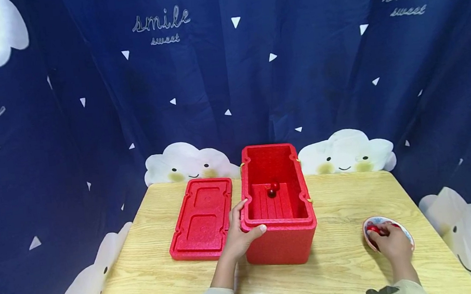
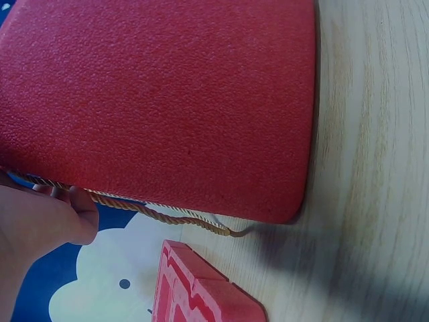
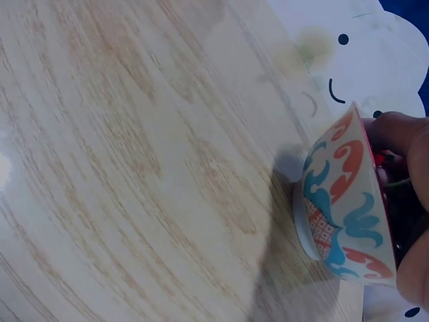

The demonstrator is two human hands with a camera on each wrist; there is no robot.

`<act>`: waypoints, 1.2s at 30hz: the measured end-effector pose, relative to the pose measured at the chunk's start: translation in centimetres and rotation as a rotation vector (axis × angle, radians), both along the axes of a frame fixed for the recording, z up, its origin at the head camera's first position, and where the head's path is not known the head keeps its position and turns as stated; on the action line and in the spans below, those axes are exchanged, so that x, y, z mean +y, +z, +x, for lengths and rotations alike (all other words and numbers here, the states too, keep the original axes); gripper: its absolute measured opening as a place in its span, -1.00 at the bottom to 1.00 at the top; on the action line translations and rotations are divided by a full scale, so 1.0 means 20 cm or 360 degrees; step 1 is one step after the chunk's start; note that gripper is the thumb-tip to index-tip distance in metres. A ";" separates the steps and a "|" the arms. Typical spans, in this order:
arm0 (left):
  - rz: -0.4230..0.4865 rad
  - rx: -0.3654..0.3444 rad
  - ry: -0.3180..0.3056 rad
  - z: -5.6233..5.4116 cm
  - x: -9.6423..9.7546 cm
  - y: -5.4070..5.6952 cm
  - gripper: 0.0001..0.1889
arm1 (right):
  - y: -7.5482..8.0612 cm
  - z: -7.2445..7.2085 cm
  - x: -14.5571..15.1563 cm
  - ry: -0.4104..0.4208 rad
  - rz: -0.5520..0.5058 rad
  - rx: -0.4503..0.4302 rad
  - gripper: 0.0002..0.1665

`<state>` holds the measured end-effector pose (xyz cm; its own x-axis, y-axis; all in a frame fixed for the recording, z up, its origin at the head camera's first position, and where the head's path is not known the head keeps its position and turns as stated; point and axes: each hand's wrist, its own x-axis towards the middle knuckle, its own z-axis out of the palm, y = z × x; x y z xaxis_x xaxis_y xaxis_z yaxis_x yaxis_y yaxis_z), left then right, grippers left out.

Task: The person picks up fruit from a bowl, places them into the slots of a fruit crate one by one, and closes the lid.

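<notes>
The near left corner of the red box (image 1: pixel 279 248) is gripped by the left hand (image 1: pixel 239 236), with the thumb laid at the front and the fingers bent round the left side. The bowl (image 3: pixel 342 201), on the table (image 1: pixel 345 270) to the right of the box, is reached into by the right hand (image 1: pixel 394 245), its fingers bent by the red balls (image 1: pixel 373 229), but whether one is pinched cannot be told. Two small round things (image 1: pixel 275 186) can be seen on the box's floor, and the red lid (image 1: pixel 202 218) is laid flat to its left.
</notes>
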<state>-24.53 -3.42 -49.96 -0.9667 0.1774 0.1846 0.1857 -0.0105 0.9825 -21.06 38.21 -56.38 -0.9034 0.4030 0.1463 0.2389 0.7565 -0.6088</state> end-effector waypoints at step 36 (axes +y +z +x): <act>-0.0027 -0.0047 -0.0050 0.09 -0.02 0.17 -0.13 | 0.45 -0.12 -0.23 0.0125 -0.1089 0.0478 -0.52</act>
<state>-22.82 -3.87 -46.61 -0.9656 0.2107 0.1526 0.1563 0.0011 0.9877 -23.45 33.62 -47.34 -0.8940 0.4285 0.1308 -0.0506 0.1937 -0.9798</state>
